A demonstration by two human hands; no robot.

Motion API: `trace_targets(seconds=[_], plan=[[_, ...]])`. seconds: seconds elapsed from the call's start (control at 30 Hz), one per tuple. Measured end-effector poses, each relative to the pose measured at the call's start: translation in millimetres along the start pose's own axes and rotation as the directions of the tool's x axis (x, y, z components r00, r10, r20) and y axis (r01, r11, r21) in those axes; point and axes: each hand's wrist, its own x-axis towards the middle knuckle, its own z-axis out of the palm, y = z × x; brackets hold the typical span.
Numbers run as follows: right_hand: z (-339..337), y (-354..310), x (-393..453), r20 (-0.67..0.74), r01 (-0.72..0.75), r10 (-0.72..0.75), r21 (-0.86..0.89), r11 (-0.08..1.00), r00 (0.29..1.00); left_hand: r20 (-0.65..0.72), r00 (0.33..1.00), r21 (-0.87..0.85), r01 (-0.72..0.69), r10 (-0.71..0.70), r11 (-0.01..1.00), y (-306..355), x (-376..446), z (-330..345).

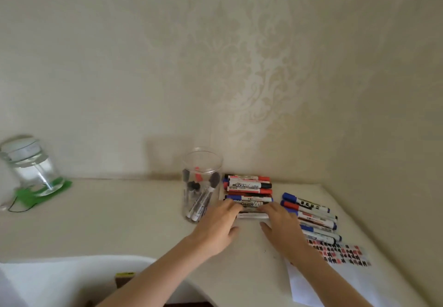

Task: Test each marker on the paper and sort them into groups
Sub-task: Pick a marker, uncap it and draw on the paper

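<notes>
A glass jar (31,165) on a green mat (43,193) is seen at far left, then a clear cup (200,184) holding a few markers at centre. Just right of it, a stack of markers (248,190) is pressed from both ends by the left hand (219,225) and right hand (281,227), fingers relaxed and straight. A second row of markers (311,218) lies right of centre, by the scribbled paper (335,270) at lower right.

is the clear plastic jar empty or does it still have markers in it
Not empty: the clear jar stands upright with several markers leaning inside.
</notes>
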Motion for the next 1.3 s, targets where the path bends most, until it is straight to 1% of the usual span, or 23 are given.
trace_targets(seconds=[0.07, 0.17, 0.27, 0.37, 0.4, 0.47, 0.53, 0.57, 0.6, 0.63, 0.67, 0.7, 0.73, 0.77, 0.8, 0.9, 0.97, 1.07, 1.23, 1.3], plan=[[2, 4, 0, -0.003, 0.009, -0.010, -0.021, 1.000, 1.000, -0.005, 0.999, 0.018, 0.042, -0.042, 0.999, -4, -5, 12], [2, 8, 1, -0.007, 0.008, -0.008, -0.066, 0.998, 1.000, -0.049, 0.997, 0.068, 0.062, -0.059, 0.996, -5, -4, 19], [10, 18, -1, -0.072, 0.023, -0.030, -0.106, 0.994, 0.997, -0.061, 0.996, 0.102, 0.073, -0.067, 0.992, -7, -1, 25], [10, 15, -6, -0.129, 0.040, -0.054, -0.110, 0.993, 0.990, -0.023, 0.998, 0.122, 0.066, -0.063, 0.990, -6, 0, 32], [9, 13, -8, -0.137, 0.045, -0.058, -0.093, 0.995, 0.989, -0.014, 0.998, 0.128, 0.064, -0.063, 0.990, -5, 1, 33], [-2, 11, -12, -0.121, 0.049, -0.049, -0.003, 0.999, 0.991, -0.022, 0.999, 0.124, 0.049, -0.047, 0.991, -1, 0, 34], [-24, 9, -19, -0.039, 0.027, -0.020, 0.195, 0.980, 0.999, -0.026, 1.000, 0.083, 0.015, -0.013, 0.996, 3, -4, 33], [-38, 7, -23, 0.034, -0.037, 0.028, 0.331, 0.943, 0.999, -0.027, 1.000, 0.033, -0.004, 0.005, 0.999, 5, -6, 33], [-53, 4, -26, 0.126, -0.147, 0.098, 0.479, 0.865, 0.987, -0.025, 1.000, -0.047, -0.011, 0.010, 0.999, 9, -9, 31], [-66, 1, -31, 0.210, -0.269, 0.174, 0.621, 0.736, 0.962, -0.018, 1.000, -0.140, -0.006, 0.003, 0.990, 15, -12, 29], [-73, -1, -36, 0.285, -0.375, 0.244, 0.729, 0.572, 0.927, -0.009, 1.000, -0.226, 0.009, -0.012, 0.974, 22, -13, 27], [-76, -3, -43, 0.351, -0.454, 0.307, 0.795, 0.402, 0.885, 0.003, 0.999, -0.293, 0.033, -0.034, 0.955, 30, -13, 26], [-76, -7, -50, 0.397, -0.496, 0.355, 0.830, 0.254, 0.847, 0.017, 0.998, -0.336, 0.058, -0.056, 0.940, 38, -12, 26], [-73, -10, -57, 0.427, -0.515, 0.387, 0.843, 0.156, 0.817, 0.028, 0.998, -0.355, 0.067, -0.061, 0.932, 45, -12, 27], [-70, -15, -64, 0.441, -0.524, 0.404, 0.843, 0.121, 0.802, 0.038, 0.998, -0.360, 0.059, -0.049, 0.931, 51, -11, 29], [-65, -27, -81, 0.419, -0.514, 0.406, 0.843, 0.158, 0.812, 0.086, 0.996, -0.327, 0.004, 0.025, 0.945, 66, -15, 36], [-67, -27, -89, 0.392, -0.484, 0.402, 0.861, 0.154, 0.827, 0.124, 0.991, -0.319, 0.002, 0.040, 0.948, 72, -16, 37], [-72, -22, -98, 0.356, -0.436, 0.351, 0.881, 0.184, 0.866, 0.155, 0.985, -0.402, -0.011, 0.079, 0.915, 83, -17, 31], [-79, -5, -112, 0.270, -0.342, 0.276, 0.902, 0.262, 0.923, 0.155, 0.980, -0.560, -0.016, 0.123, 0.829, 95, -18, 23], [-80, 2, -117, 0.257, -0.315, 0.237, 0.914, 0.256, 0.937, 0.174, 0.974, -0.597, -0.014, 0.146, 0.802, 97, -17, 22]])
